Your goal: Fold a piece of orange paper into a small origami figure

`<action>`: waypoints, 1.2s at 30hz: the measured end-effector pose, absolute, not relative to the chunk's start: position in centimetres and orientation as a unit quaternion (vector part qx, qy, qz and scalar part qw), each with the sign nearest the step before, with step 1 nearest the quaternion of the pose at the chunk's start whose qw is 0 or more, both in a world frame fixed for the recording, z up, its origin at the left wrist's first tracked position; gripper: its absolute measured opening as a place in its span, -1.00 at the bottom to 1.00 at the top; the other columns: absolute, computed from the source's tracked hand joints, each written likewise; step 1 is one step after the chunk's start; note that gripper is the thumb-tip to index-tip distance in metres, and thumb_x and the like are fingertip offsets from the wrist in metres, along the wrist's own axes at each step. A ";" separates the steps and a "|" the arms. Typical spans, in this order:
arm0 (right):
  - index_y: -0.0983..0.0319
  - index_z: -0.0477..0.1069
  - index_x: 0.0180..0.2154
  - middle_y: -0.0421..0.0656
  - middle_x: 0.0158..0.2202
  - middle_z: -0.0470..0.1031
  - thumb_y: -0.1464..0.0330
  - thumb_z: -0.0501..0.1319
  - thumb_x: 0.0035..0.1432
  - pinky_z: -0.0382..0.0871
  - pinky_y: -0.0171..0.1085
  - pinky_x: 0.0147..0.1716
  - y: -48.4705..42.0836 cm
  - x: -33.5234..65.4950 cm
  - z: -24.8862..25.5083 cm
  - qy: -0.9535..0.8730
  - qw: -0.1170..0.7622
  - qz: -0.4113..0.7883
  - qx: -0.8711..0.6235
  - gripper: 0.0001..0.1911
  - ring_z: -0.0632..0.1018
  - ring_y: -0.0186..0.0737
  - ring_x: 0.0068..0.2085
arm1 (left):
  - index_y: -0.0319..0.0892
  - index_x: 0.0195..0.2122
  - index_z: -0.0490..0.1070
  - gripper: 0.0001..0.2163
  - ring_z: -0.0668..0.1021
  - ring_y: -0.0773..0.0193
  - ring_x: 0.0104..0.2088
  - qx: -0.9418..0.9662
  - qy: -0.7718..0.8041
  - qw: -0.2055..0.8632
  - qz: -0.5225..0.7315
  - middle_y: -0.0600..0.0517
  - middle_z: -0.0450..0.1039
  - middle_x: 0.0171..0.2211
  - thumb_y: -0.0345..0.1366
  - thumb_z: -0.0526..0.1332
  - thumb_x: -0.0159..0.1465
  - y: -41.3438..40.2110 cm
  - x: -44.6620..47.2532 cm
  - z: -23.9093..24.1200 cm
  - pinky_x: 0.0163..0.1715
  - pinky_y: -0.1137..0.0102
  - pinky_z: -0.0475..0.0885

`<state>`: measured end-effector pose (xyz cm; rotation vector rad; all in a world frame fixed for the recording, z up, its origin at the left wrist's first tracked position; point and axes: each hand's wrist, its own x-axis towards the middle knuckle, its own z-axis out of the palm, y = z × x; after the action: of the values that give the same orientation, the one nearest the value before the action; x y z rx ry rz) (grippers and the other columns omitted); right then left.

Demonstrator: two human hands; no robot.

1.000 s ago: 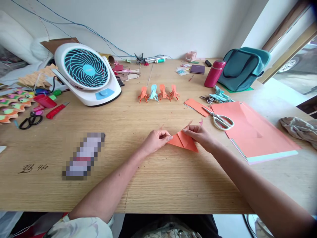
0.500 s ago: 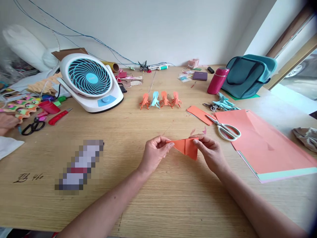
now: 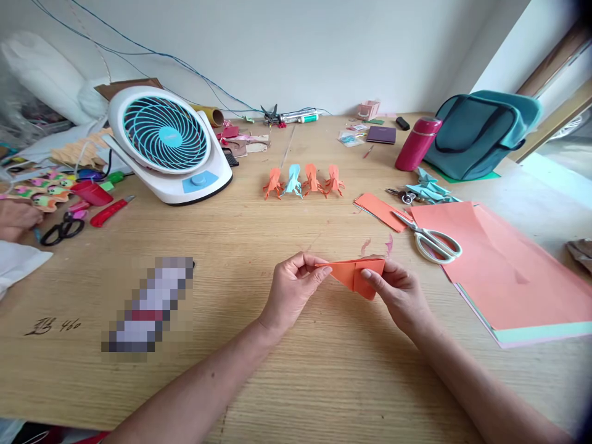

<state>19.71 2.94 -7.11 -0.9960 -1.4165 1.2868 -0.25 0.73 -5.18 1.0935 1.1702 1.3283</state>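
Note:
Between my hands is a folded piece of orange paper (image 3: 345,275), held just above the wooden table (image 3: 296,376). My left hand (image 3: 296,290) pinches its narrow left tip between thumb and fingers. At the wider right end, my right hand (image 3: 400,290) grips it with the thumb on the near face and the fingers behind, partly hidden. A crease or layer edge runs down the paper near the right thumb. Beyond my hands stand several folded paper figures with thin legs, such as a blue one (image 3: 293,180) and an orange one (image 3: 313,179).
Scissors (image 3: 432,242) lie across orange strips (image 3: 382,211) and large paper sheets (image 3: 513,271) at right. A pink bottle (image 3: 419,143) and teal bag (image 3: 481,135) stand behind. Leftward are a fan (image 3: 169,148), a red cutter (image 3: 111,211), black scissors (image 3: 62,229) and another person's hand (image 3: 18,216).
My right thumb has slid inward and lower over the orange paper, and the right fingers have shifted behind it. The left pinch stays. The view has turned slightly.

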 end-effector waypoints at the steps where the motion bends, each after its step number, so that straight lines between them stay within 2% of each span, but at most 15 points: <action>1: 0.16 0.58 -0.28 -0.16 -0.38 0.54 0.12 0.35 0.17 0.37 -0.28 -0.41 2.9 19.7 -7.1 -0.580 0.470 0.524 -0.409 -0.75 0.45 -0.24 -0.40 | -0.20 -0.43 0.50 -0.83 0.43 0.41 -0.46 0.451 0.485 0.509 0.550 0.04 0.51 -0.41 -0.22 0.41 0.10 0.7 -0.2 -5.2 -0.53 0.51 0.29; 5: 0.16 0.58 -0.26 -0.14 -0.35 0.56 0.10 0.35 0.15 0.40 -0.28 -0.43 2.8 19.5 -7.1 -0.578 0.467 0.523 -0.417 -0.72 0.49 -0.23 -0.39 | -0.20 -0.44 0.47 -0.81 0.41 0.42 -0.49 0.446 0.490 0.517 0.543 0.07 0.47 -0.47 -0.22 0.41 0.08 0.7 -0.1 -5.1 -0.53 0.51 0.29; 9: 0.12 0.57 -0.22 -0.12 -0.23 0.58 0.08 0.39 0.09 0.45 -0.28 -0.40 2.7 19.3 -6.9 -0.569 0.483 0.514 -0.423 -0.70 0.53 -0.19 -0.31 | -0.20 -0.45 0.46 -0.81 0.39 0.44 -0.51 0.449 0.492 0.516 0.539 0.09 0.44 -0.49 -0.22 0.42 0.08 0.6 0.0 -5.0 -0.54 0.51 0.27; 12: 0.11 0.54 -0.16 -0.12 -0.23 0.57 0.06 0.41 0.05 0.47 -0.25 -0.36 2.7 19.1 -6.6 -0.570 0.494 0.495 -0.431 -0.63 0.53 -0.16 -0.29 | -0.20 -0.46 0.47 -0.79 0.37 0.43 -0.52 0.454 0.498 0.515 0.530 0.09 0.44 -0.51 -0.19 0.41 0.08 0.5 0.0 -5.1 -0.55 0.51 0.25; 19: 0.05 0.39 0.04 -0.18 -0.23 0.46 0.20 0.39 0.13 0.45 -0.18 -0.14 2.5 18.6 -6.4 -0.602 0.518 0.456 -0.402 -0.55 0.50 -0.17 -0.18 | -0.21 -0.47 0.50 -0.80 0.33 0.45 -0.54 0.478 0.498 0.500 0.524 0.09 0.44 -0.50 -0.20 0.43 0.09 0.3 0.0 -5.5 -0.55 0.50 0.23; 24: 0.05 0.34 0.08 -0.20 -0.29 0.43 0.21 0.37 0.16 0.45 -0.21 -0.28 2.3 18.5 -6.3 -0.603 0.510 0.455 -0.410 -0.53 0.49 -0.20 -0.28 | -0.21 -0.45 0.50 -0.80 0.36 0.44 -0.52 0.484 0.499 0.497 0.519 0.08 0.48 -0.47 -0.19 0.42 0.11 0.2 0.1 -5.4 -0.53 0.50 0.25; 29: 0.05 0.33 0.08 -0.19 -0.30 0.45 0.20 0.36 0.15 0.44 -0.21 -0.31 2.2 18.5 -6.2 -0.609 0.502 0.447 -0.421 -0.52 0.50 -0.16 -0.24 | -0.21 -0.46 0.49 -0.79 0.38 0.42 -0.50 0.487 0.505 0.490 0.518 0.07 0.48 -0.48 -0.19 0.42 0.11 0.1 0.2 -5.2 -0.50 0.49 0.28; 36: 0.05 0.34 0.06 -0.23 -0.36 0.41 0.23 0.36 0.16 0.42 -0.24 -0.37 2.1 18.4 -6.0 -0.603 0.509 0.454 -0.413 -0.55 0.47 -0.21 -0.33 | -0.20 -0.48 0.47 -0.81 0.37 0.43 -0.51 0.482 0.500 0.495 0.522 0.10 0.44 -0.50 -0.23 0.42 0.11 0.1 0.2 -5.1 -0.47 0.48 0.28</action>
<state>18.41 2.09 -5.98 -0.9940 -1.4529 1.0947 0.22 0.05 -5.13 1.1693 1.2113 1.2643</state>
